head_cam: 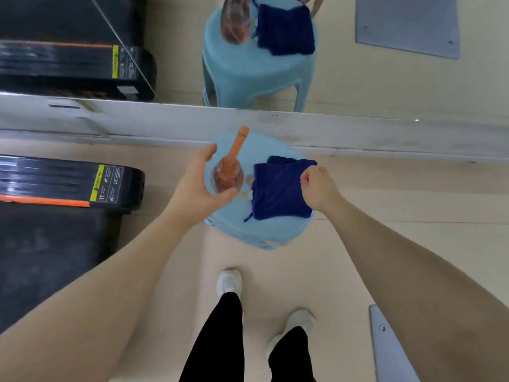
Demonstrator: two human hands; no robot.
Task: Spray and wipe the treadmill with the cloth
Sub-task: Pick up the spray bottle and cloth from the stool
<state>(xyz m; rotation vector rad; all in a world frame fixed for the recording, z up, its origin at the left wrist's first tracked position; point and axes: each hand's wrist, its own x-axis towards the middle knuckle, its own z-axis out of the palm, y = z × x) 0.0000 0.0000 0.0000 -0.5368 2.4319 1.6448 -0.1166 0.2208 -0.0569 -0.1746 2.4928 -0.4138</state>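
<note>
Status: the task stands at its opening step; neither spraying nor wiping appears to have begun.

The spray bottle (228, 176), clear-bodied with an orange nozzle pointing toward 12 o'clock, stands on the pale blue stool (248, 232) at the centre of the view. The left hand (197, 186) comes in from 7 o'clock with thumb and fingers spread wide around the bottle. Whether skin touches the bottle cannot be told, but the fingers are not closed on it.

The blue cloth (278, 188) lies folded on the same stool, just beside the bottle at its 3 o'clock. The right hand (316, 188) is at the cloth's right edge with fingers curled, apparently pinching the fabric there; the contact itself is partly hidden by the knuckles. The cloth is not yet lifted.

The treadmill (55, 216) lies at 9 o'clock, well apart from both hands, and no wetness or wipe marks can be made out on it.

Outstanding, in this inspector's judgement: lifting both items, spraying the treadmill, then wiping it down.
</note>
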